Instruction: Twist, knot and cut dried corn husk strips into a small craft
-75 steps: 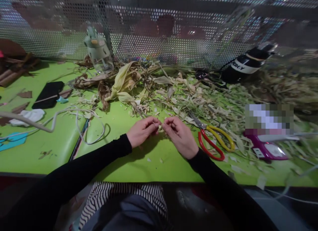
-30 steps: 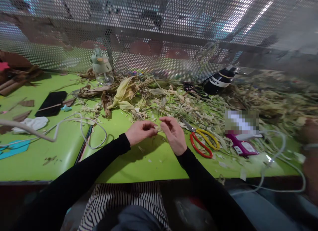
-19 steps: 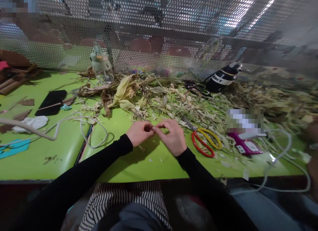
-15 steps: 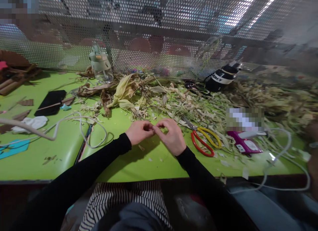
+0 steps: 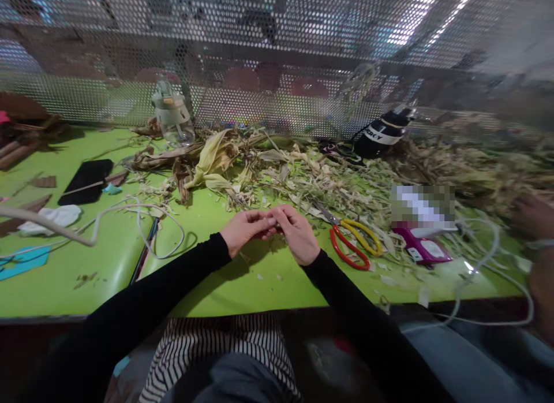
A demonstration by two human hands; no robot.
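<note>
My left hand [image 5: 245,228] and my right hand [image 5: 299,235] meet over the near middle of the green table [image 5: 242,293]. The fingers of both are closed in a pinch, tips together. Whatever lies between them is too small or hidden to name. Just right of my right hand rest scissors [image 5: 335,220] with one red and one yellow handle, their blades pointing away to the left. Beyond my hands spread dried husk scraps [image 5: 298,175], with a larger pale yellow husk [image 5: 212,157] among them.
At the right lies a magenta device [image 5: 426,248] by a looping white cable [image 5: 496,241]; another person's hand [image 5: 534,215] reaches in there. A clear bottle [image 5: 175,123] and a black bottle [image 5: 383,134] stand before a perforated metal screen [image 5: 259,97]. Leftward are a phone [image 5: 86,182] and crumpled tissue [image 5: 52,218].
My fingertips have shifted slightly right and pressed closer together, the right fingers now overlapping the left. The other person's hand has come further into view at the right.
</note>
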